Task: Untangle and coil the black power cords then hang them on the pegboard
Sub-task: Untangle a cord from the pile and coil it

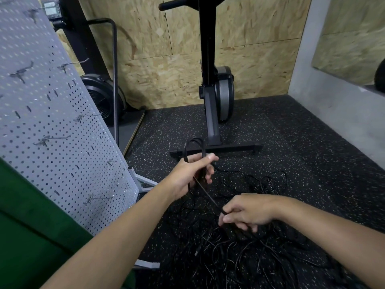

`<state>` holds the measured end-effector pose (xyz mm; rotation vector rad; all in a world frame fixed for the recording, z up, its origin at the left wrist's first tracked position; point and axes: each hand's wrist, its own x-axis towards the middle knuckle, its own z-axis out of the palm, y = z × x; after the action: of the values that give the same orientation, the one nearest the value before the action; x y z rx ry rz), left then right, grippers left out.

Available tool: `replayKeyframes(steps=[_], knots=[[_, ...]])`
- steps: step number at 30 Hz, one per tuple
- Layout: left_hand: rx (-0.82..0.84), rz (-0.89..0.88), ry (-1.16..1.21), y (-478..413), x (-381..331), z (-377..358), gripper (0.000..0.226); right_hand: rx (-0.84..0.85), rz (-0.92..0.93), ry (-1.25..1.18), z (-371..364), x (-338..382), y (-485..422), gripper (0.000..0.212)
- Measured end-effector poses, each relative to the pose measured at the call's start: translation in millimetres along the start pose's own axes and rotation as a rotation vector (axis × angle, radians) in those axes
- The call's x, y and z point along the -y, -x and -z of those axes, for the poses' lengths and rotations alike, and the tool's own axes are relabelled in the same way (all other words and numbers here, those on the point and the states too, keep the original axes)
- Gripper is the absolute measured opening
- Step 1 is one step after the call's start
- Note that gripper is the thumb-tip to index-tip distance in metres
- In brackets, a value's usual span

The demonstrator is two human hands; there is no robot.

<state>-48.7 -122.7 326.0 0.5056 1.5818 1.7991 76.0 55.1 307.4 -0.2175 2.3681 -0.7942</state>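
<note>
Two hands of mine hold one black cord (pixel 209 197). My left hand (pixel 191 174) is in the middle of the frame. Its fingers curl round the cord, and a loop (pixel 194 142) of it sticks up above my fist. From there the cord runs down and to the right, pulled straight, to my right hand (pixel 250 211). That hand is a bit lower and right of the middle. It pinches the cord between thumb and fingers.

Under my right hand, at the bottom middle of the frame, lies a big pile (pixel 229 253) of thin black cords, all mixed up. More cords spread out past it, toward the middle right. They all lie on the black floor (pixel 291 142) with little light dots.

On the left side of the frame is the grey pegboard (pixel 52 122), full of small holes. Metal hooks (pixel 94 198) stick out of it. It is near my left arm.

A black machine (pixel 210 101) stands at the top middle, and its foot bar is just above my left hand in the frame. A round fan (pixel 100 99) sits at the upper left, next to the pegboard. Behind both is a wood wall (pixel 250 59). Something green (pixel 31 236) fills the lower left corner.
</note>
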Motion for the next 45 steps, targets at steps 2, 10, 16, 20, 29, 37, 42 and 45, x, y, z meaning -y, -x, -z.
replayKeyframes(steps=[2,10,16,20,29,37,42,45], knots=[[0.022,0.012,-0.013,2,6,-5,0.055,-0.056,0.033,0.053,-1,4,-1,0.027],[0.000,0.131,0.063,-1,9,-15,0.030,-0.038,0.019,-0.078,1,14,-8,0.022],[-0.041,0.002,-0.211,-2,16,-6,0.011,-0.106,-0.009,-0.079,6,-8,3,0.017],[-0.107,-0.096,-0.278,-1,19,-8,0.041,-0.127,0.004,0.064,9,-6,3,0.018],[-0.150,-0.220,-0.382,0,17,-6,0.030,-0.123,-0.047,-0.098,13,5,1,0.022],[0.043,-0.174,-0.555,2,17,-10,0.035,-0.336,-0.122,0.110,22,-2,3,0.012],[0.028,-0.167,-0.673,1,19,-4,0.044,-0.223,-0.142,-0.480,29,-6,8,0.028],[0.112,-0.114,-0.613,3,18,-4,0.052,-0.207,-0.107,-0.480,29,-11,12,0.029]])
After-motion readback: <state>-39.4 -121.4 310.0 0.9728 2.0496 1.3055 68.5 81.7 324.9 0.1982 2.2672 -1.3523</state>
